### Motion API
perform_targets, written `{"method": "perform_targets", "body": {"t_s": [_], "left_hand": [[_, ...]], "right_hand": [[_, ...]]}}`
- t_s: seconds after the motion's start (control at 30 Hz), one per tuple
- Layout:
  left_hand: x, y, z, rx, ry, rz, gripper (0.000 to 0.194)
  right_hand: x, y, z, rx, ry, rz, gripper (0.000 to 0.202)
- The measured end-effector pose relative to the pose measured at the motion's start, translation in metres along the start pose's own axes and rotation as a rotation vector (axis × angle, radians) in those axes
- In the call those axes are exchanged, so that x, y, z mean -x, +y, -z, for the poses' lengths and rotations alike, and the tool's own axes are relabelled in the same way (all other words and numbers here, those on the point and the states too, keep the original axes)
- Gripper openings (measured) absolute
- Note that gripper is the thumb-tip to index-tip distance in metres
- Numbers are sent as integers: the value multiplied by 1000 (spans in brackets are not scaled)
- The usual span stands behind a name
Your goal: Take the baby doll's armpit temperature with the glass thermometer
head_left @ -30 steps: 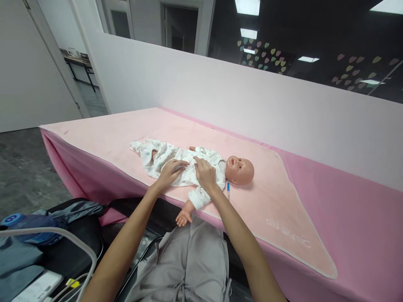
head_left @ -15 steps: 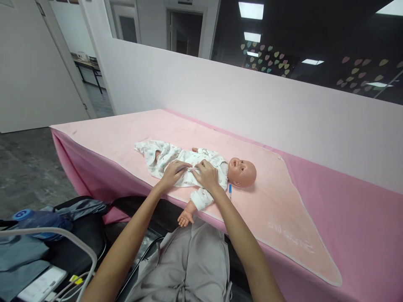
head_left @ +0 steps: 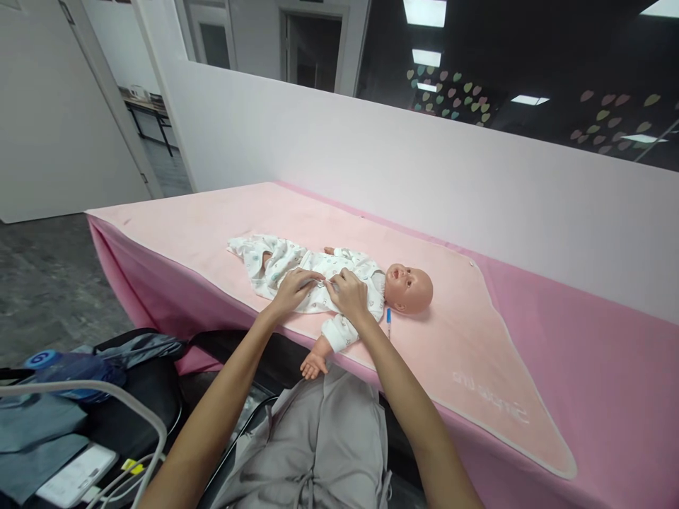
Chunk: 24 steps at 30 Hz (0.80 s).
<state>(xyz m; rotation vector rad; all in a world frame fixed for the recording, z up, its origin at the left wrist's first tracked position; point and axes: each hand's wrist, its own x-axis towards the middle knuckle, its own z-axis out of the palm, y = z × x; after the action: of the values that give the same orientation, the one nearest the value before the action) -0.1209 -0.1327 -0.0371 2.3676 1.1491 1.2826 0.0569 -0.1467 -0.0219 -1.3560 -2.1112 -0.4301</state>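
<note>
A baby doll [head_left: 409, 288] lies on its back on the pink-covered table, head to the right. It wears a white patterned romper [head_left: 344, 260]. Over the doll's belly, my left hand [head_left: 295, 288] pinches the front of the romper at what looks like a thin white cloth tie. My right hand [head_left: 349, 291] is beside it, fingertips nearly meeting the left ones, also pinched on the tie. The exact grip is too small to make out. The doll's near arm [head_left: 317, 357] hangs over the table's front edge, below my right wrist.
A blue-capped pen [head_left: 389, 322] lies beside the doll's head. The pale pink mat [head_left: 456, 339] covers much of the table [head_left: 599, 367]. At lower left, a chair [head_left: 143, 396] bears a large blue bottle [head_left: 74, 371], clothing, a white device [head_left: 77, 474] and cables. A white wall stands behind.
My fingertips have drawn slightly closer together, and less of the white tie shows between them. The doll has stayed in place.
</note>
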Motion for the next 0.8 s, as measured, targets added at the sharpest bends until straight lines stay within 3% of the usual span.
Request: {"method": "perform_targets", "body": {"t_s": [0.8], "left_hand": [[-2, 1, 1, -4, -19, -5, 23]], "right_hand": [[-2, -14, 1, 41, -35, -165, 19]]}}
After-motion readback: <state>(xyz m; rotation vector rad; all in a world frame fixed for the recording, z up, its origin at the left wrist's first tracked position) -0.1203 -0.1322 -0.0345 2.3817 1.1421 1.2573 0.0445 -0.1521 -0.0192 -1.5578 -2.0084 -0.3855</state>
